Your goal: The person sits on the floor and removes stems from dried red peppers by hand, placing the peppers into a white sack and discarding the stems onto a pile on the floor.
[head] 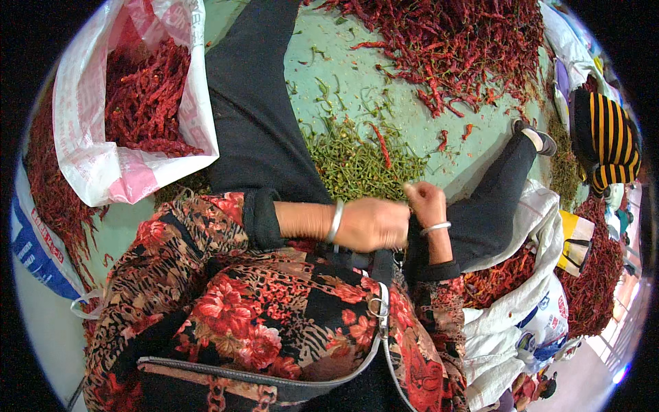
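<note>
My left hand [371,224], blurred and with curled fingers, is over my lap; a silvery bangle is on its wrist. Close beside it on the right is my right hand [428,202], fingers bent, also with a bangle. Whether either hand holds anything is not clear. Just beyond them lies a heap of green chili stems [360,162] with a red dried chili [381,146] on top. Farther off spreads a large pile of dried red chilies [453,46]. At the left, an open white woven sack [85,165] holds dried red chilies [149,98].
My outstretched legs, in dark trousers [252,92], flank the stem heap on the greenish floor [319,46]. White sacks [494,335] and more chilies [592,268] are at the right, with a person in a striped top [615,139] nearby. A blue-white sack [44,252] lies left.
</note>
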A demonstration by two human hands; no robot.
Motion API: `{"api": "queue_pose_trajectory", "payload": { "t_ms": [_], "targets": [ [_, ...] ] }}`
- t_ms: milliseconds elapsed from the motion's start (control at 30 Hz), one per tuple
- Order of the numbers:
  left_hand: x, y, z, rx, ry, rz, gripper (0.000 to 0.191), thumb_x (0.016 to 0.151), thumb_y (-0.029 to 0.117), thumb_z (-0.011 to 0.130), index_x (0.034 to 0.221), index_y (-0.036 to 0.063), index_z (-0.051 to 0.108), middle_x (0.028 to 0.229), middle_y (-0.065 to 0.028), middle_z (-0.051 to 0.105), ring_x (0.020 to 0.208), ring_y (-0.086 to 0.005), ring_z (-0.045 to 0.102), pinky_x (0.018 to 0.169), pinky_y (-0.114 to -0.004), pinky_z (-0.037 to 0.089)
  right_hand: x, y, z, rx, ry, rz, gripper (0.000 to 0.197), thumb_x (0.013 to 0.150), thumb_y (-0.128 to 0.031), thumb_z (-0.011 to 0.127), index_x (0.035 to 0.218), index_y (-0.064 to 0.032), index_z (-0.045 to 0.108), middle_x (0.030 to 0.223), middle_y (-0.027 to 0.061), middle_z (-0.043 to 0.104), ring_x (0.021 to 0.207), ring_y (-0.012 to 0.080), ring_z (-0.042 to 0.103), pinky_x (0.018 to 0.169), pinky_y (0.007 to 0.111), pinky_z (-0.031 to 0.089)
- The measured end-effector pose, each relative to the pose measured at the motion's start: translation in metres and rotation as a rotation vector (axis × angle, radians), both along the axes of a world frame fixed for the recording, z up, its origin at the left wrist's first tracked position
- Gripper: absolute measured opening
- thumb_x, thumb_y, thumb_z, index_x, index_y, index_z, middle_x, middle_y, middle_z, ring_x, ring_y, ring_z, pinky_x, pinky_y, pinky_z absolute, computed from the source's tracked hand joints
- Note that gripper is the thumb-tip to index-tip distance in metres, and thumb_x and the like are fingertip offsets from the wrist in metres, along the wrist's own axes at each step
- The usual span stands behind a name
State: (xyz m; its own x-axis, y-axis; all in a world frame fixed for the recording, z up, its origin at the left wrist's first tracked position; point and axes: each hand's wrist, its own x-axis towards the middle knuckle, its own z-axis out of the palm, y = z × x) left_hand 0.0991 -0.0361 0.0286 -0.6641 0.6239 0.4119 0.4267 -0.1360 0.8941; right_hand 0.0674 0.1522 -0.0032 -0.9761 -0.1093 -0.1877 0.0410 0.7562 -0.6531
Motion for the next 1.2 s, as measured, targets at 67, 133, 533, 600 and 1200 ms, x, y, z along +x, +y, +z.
{"api": "queue_pose_trajectory", "payload": {
  "t_ms": [67,133,533,600,1200],
  "targets": [
    [-0.020,-0.007,-0.011,0.094,-0.425,0.176,0.020,0.085,0.026,0.051,0.077,0.0081,0.048,0.067,-0.0009,0.044,0.059,-0.0100,0.042,0.051,-0.024,0.037,-0.016,-0.008,-0.007,0.127,-0.013,0.104,0.043,0.069,-0.040,0.066,0.060,-0.0005,0.054,0.054,0.0157,0.053,0.049,0.0298,0.051,0.048,0.036,0.041],
    [-0.044,-0.021,-0.025,0.235,-1.083,0.177,0.024,0.086,0.029,0.051,0.075,0.0076,0.046,0.062,0.0025,0.044,0.054,-0.0052,0.040,0.047,-0.020,0.033,-0.039,-0.029,-0.019,0.206,0.009,0.127,0.035,0.070,-0.037,0.064,0.065,-0.0024,0.058,0.060,0.0155,0.056,0.057,0.0335,0.055,0.052,0.039,0.044],
    [-0.078,0.004,-0.050,0.175,-1.242,0.332,0.021,0.083,0.027,0.056,0.074,0.0080,0.054,0.062,0.0035,0.047,0.052,-0.0056,0.040,0.047,-0.020,0.032,-0.030,-0.026,0.009,-0.233,-0.054,0.305,0.013,0.076,-0.014,0.059,0.080,-0.0028,0.054,0.066,0.0189,0.055,0.060,0.0349,0.056,0.052,0.037,0.043],
    [-0.083,0.006,-0.054,0.175,-1.239,0.409,0.026,0.085,0.031,0.051,0.071,0.0091,0.051,0.063,0.0019,0.047,0.053,-0.0072,0.041,0.047,-0.021,0.032,-0.052,-0.004,0.010,-0.171,-0.200,0.050,0.017,0.074,-0.018,0.063,0.079,-0.0021,0.060,0.066,0.0157,0.059,0.059,0.0275,0.059,0.055,0.033,0.046],
    [-0.075,-0.006,-0.050,0.077,-1.036,0.226,0.025,0.078,0.029,0.061,0.085,0.0056,0.057,0.066,0.0015,0.052,0.052,-0.0058,0.045,0.048,-0.023,0.038,-0.025,-0.035,0.002,-0.308,-0.065,0.078,0.010,0.079,-0.010,0.054,0.078,-0.0004,0.052,0.061,0.0138,0.053,0.052,0.0195,0.052,0.052,0.031,0.042]
  ]
}}
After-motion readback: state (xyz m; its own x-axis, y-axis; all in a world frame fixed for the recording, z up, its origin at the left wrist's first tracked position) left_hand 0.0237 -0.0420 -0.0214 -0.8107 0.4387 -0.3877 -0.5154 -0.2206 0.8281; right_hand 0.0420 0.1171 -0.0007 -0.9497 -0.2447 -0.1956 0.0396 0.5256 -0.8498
